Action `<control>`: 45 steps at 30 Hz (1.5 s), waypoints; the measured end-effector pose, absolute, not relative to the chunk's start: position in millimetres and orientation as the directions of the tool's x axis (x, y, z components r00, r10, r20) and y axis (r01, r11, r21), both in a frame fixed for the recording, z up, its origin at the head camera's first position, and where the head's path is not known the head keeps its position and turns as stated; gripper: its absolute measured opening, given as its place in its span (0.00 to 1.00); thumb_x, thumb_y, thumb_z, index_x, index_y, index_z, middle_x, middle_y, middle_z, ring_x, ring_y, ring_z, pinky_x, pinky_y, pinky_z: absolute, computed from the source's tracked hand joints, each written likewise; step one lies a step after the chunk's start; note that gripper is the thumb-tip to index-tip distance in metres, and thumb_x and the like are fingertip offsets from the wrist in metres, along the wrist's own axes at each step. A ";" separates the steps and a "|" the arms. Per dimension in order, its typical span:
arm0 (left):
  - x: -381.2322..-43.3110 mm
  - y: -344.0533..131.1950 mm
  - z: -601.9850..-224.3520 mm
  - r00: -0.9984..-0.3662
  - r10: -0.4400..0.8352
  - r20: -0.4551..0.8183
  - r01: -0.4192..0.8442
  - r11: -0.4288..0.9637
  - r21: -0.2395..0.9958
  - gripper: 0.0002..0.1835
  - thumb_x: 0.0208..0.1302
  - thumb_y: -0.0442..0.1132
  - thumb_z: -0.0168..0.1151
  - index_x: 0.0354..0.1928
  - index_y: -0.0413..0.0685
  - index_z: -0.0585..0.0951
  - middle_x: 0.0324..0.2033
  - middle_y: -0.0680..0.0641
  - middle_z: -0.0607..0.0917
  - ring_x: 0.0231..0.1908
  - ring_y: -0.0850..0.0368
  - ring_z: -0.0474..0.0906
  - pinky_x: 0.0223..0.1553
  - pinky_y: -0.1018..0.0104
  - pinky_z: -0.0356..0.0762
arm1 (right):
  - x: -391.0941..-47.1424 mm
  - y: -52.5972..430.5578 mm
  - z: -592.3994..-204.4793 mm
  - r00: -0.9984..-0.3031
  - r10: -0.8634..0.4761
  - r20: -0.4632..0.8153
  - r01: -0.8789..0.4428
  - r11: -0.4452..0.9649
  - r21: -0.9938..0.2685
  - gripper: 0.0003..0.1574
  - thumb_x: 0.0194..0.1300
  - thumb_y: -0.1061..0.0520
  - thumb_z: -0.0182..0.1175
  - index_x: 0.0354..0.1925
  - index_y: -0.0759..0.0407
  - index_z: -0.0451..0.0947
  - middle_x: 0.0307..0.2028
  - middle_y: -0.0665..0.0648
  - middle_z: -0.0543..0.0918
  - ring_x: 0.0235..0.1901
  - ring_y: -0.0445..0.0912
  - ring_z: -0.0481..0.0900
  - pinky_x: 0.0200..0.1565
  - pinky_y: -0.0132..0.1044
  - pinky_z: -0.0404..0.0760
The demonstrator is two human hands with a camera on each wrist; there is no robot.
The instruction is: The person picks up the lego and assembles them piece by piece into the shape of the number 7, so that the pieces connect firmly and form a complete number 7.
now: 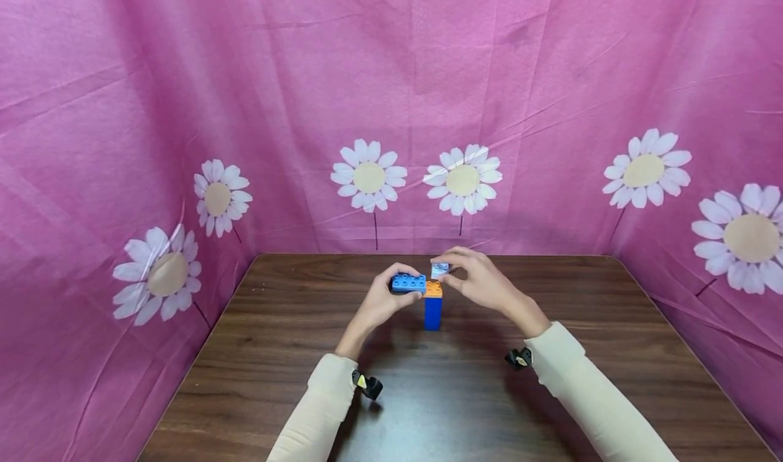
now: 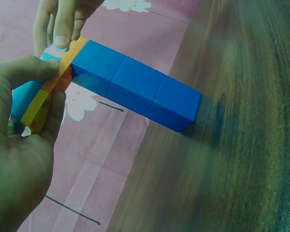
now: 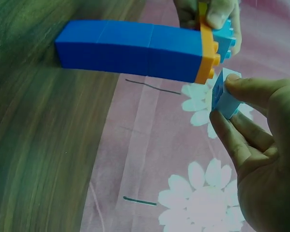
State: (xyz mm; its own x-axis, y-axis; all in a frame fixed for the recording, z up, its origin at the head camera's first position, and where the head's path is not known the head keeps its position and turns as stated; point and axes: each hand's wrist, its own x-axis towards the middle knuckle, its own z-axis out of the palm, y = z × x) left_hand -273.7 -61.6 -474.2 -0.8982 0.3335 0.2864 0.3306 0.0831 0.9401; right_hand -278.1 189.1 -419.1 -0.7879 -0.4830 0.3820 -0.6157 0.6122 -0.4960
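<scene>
A tower of dark blue toy bricks (image 1: 432, 314) stands upright on the table, topped by a studded orange plate (image 1: 433, 287). Left of the tower's top, my left hand (image 1: 378, 307) grips a light blue studded brick (image 1: 408, 284), its thumb and fingers on either side. The left wrist view shows a yellow piece (image 2: 36, 113) beneath that brick, beside the orange plate. With thumb and fingertips, my right hand (image 1: 480, 284) pinches a small pale blue brick (image 3: 225, 96). This brick is held just above the orange plate's studs, apart from them.
The brown wooden table (image 1: 257, 353) carries the tower near its far side. Behind and on both sides hangs a pink cloth (image 1: 416, 75) printed with white daisies. Each wrist wears a small black camera (image 1: 518, 359).
</scene>
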 end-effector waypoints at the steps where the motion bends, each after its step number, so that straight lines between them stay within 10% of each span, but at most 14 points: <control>1: -273.9 -61.7 -474.1 -0.899 0.333 0.285 0.330 0.085 0.940 0.19 0.64 0.32 0.76 0.55 0.51 0.85 0.53 0.43 0.86 0.45 0.55 0.81 0.47 0.65 0.81 | -276.4 188.7 -418.1 -0.785 -0.485 0.384 -0.619 0.611 -0.494 0.21 0.72 0.54 0.71 0.62 0.50 0.86 0.58 0.54 0.87 0.46 0.48 0.89 0.48 0.48 0.90; 45: -277.0 -61.4 -471.0 -0.894 0.324 0.309 0.355 0.094 0.930 0.19 0.62 0.29 0.75 0.54 0.48 0.84 0.53 0.43 0.86 0.48 0.57 0.81 0.50 0.67 0.80 | -262.2 174.8 -418.3 -0.688 -0.574 0.444 -0.723 0.596 -0.349 0.15 0.63 0.60 0.77 0.49 0.57 0.90 0.49 0.54 0.89 0.50 0.50 0.88 0.51 0.46 0.89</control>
